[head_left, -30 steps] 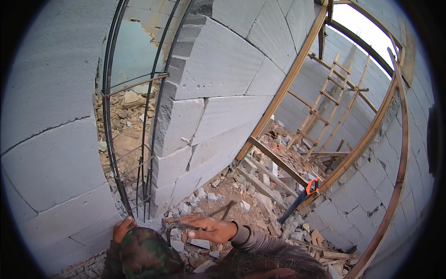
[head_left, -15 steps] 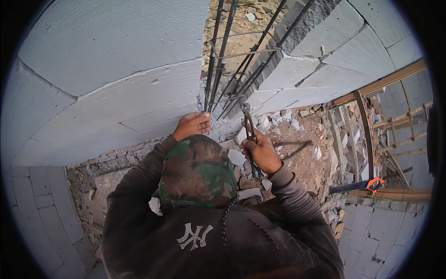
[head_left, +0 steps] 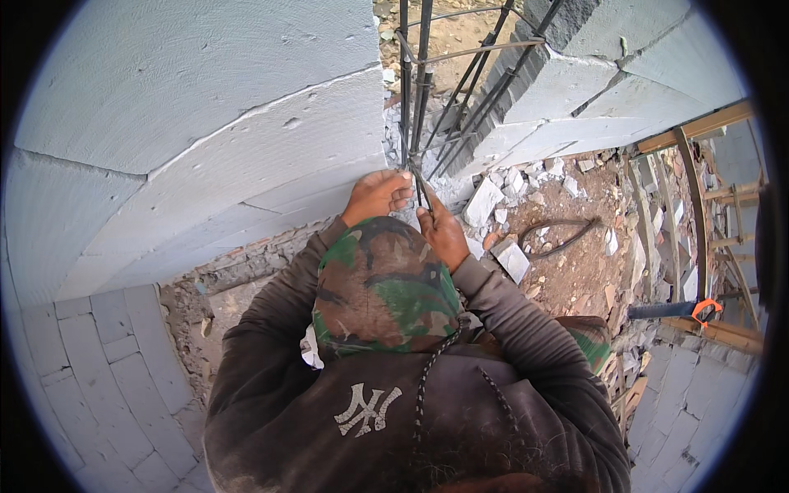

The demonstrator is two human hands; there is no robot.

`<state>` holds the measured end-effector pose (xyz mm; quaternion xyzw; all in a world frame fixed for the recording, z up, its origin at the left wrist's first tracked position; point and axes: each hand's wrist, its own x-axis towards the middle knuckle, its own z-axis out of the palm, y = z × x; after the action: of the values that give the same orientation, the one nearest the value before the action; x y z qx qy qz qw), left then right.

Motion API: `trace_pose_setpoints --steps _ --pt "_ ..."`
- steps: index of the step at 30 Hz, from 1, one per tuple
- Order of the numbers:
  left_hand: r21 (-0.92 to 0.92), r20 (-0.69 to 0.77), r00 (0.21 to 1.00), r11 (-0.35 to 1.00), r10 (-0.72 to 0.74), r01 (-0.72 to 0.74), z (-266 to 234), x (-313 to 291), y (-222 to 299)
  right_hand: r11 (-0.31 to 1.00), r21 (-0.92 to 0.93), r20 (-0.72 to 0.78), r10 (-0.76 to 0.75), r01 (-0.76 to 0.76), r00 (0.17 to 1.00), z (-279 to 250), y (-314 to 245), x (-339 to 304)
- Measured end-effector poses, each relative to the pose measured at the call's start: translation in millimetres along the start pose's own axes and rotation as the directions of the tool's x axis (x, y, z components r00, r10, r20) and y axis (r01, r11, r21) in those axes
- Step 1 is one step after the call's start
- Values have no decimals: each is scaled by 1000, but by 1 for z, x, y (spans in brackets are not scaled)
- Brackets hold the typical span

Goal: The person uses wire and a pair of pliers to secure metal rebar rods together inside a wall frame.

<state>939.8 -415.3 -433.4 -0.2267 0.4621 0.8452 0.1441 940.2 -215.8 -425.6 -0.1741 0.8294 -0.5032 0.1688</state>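
My right hand (head_left: 445,233) is closed round the handles of dark metal pincers (head_left: 423,192). Their head meets the upright rebar (head_left: 420,107) low down, where a wire stirrup crosses it. Beside the same bars, on the left, my left hand (head_left: 378,195) has its fingers curled and pinched close to the pincers' head; whatever lies between them is too small to make out. The rebar cage, with bent wire stirrups (head_left: 485,52), rises in the gap between two pale block walls. Part of my camouflage-clad knee (head_left: 386,287) hides the ground below my hands.
A pale block wall (head_left: 238,107) closes off the left, another block wall (head_left: 608,103) the right. Broken block pieces (head_left: 483,201) and a loop of dark wire (head_left: 560,238) lie on the dirt. A handsaw (head_left: 664,310) with an orange handle rests by timber at the right.
My right hand has brought the pincers up and left, from beside the rebar onto its base. My left hand stays at the bars. The view has shifted, so the scene sits further right.
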Motion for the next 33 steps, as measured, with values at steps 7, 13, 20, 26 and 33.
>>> trace_pose_setpoints --steps 7,13,20,26,33 --pt "45 -38 999 999 10 -8 4 -2 1 996 70 -70 -58 63 996 25 17 5" --pt "56 -43 999 998 25 -22 5 -3 1 976 187 -67 128 -114 990 32 6 -1" --pt "250 -192 981 968 22 27 15 -13 11 787 439 14 475 -432 880 43 -10 12" --pt "37 -4 977 976 -213 213 29 -6 20 110 780 615 49 -616 787 20 3 18" --pt "-5 71 991 993 -115 115 46 28 7 126 806 583 -2 -579 812 17 7 6"
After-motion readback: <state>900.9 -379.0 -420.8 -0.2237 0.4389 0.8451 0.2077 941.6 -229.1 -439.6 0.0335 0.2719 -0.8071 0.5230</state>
